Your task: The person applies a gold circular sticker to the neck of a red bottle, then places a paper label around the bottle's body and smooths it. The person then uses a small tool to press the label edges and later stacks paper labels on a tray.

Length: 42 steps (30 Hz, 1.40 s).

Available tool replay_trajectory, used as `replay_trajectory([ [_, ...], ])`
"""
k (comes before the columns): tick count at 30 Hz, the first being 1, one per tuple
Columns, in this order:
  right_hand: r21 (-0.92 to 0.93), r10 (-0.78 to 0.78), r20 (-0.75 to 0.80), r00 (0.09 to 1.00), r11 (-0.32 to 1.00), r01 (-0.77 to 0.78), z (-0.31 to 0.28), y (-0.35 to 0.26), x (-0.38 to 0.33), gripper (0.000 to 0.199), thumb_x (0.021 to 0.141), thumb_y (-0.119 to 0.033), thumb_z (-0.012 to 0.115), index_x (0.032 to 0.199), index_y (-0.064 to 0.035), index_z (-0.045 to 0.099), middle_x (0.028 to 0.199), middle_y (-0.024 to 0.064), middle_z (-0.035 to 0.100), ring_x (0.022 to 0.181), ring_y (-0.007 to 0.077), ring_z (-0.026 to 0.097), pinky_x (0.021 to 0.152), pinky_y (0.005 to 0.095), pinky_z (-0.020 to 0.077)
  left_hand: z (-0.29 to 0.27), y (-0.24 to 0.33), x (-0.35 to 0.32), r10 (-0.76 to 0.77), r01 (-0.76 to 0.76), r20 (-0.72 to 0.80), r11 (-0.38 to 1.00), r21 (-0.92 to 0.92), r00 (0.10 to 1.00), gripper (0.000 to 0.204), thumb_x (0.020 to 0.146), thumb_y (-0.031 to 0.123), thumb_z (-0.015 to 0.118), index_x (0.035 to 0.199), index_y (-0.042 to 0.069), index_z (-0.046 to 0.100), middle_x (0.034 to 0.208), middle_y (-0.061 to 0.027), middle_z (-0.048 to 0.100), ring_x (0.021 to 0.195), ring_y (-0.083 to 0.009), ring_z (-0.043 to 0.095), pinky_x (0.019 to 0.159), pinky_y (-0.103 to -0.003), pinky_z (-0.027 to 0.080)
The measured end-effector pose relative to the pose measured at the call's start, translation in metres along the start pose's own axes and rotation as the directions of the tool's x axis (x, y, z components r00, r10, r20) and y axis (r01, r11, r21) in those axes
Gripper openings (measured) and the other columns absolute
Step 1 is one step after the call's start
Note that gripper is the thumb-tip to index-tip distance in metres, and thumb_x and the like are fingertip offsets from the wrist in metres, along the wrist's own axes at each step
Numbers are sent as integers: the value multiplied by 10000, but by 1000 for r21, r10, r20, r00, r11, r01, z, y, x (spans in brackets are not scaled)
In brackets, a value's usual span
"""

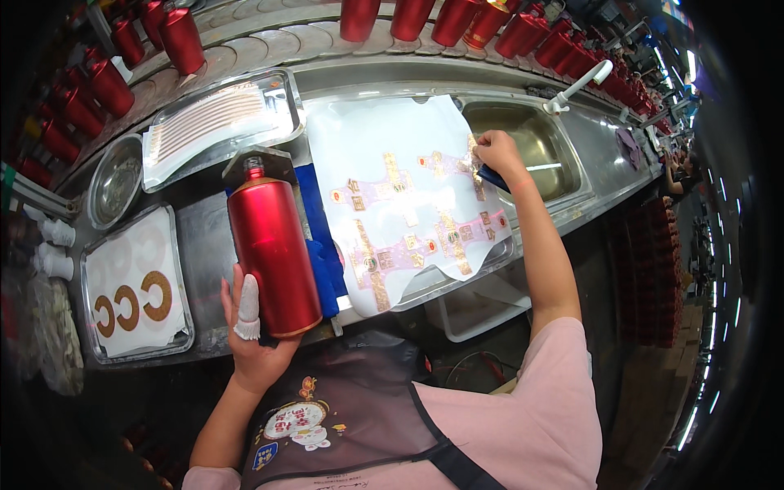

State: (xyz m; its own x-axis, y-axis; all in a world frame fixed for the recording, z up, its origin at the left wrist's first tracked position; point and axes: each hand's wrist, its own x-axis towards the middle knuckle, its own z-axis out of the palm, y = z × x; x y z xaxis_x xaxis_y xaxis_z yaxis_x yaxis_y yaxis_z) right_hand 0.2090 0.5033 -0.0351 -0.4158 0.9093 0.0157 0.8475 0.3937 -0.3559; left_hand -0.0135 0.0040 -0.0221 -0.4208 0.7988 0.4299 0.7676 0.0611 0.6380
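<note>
A glossy red bottle stands tilted in my left hand, whose fingers and palm support its lower end. A white finger cover sits on one finger of this hand. The bottle's neck points away from me, near a dark metal bracket. My right hand reaches to the far right side of a white sheet carrying several gold and pink decals. Its fingertips pinch a gold decal at the sheet's edge, beside the sink. Whether that decal is lifted off the sheet I cannot tell.
A water-filled sink with a white faucet lies right. On the left are a round metal bowl, a tray with striped sheets, and a tray with gold C-shaped decals. Red bottles line a conveyor behind.
</note>
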Motion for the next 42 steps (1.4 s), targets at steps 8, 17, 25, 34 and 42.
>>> replay_trajectory([
  [8, -27, -239, -232, 943, 971, 239, -9, -19, -24, 152, 796, -151, 679, 877, -26, 713, 833, 138, 711, 786, 280, 679, 724, 373, 526, -3, -3, -1, 23, -23, 26, 1000, 17, 999, 948, 787, 307, 846, 1527, 16, 330, 1541, -253, 383, 1451, -444, 326, 1202, -534, 194],
  [17, 467, 151, -138, 979, 881, -70, -31, 120, 39, 168, 771, -152, 756, 831, 0, 714, 713, 63, 688, 619, 139, 617, 618, 314, 500, 1, -4, -2, 22, -23, -17, 999, -44, 1000, 936, 731, 187, 862, 1516, 32, 376, 1510, -238, 434, 1438, -411, 371, 1167, -628, 165],
  [25, 85, 251, -62, 966, 966, -245, 42, 228, 36, 132, 684, -96, 774, 723, -1, 691, 678, 73, 662, 581, 154, 583, 560, 320, 458, 0, -4, -4, -6, 5, -20, 999, -35, 1000, 902, 740, 198, 855, 1503, 36, 403, 1525, -247, 415, 1448, -394, 364, 1168, -628, 169],
  [34, 378, 228, 20, 973, 899, -219, -23, 156, 8, 144, 789, -147, 713, 810, -5, 710, 747, 46, 691, 639, 116, 597, 610, 266, 448, -9, 2, 5, 35, -35, 1, 999, 28, 999, 894, 764, 291, 858, 1496, 41, 408, 1501, -314, 404, 1391, -441, 428, 1162, -604, 224],
  [42, 747, 24, 22, 999, 664, -32, -100, -23, -78, 119, 895, -119, 664, 902, -2, 642, 770, 57, 678, 624, 91, 595, 593, 223, 454, -10, 0, 7, 66, -68, -41, 997, -39, 997, 818, 758, 218, 856, 1461, 49, 475, 1479, -326, 428, 1304, -430, 524, 1128, -536, 328],
])
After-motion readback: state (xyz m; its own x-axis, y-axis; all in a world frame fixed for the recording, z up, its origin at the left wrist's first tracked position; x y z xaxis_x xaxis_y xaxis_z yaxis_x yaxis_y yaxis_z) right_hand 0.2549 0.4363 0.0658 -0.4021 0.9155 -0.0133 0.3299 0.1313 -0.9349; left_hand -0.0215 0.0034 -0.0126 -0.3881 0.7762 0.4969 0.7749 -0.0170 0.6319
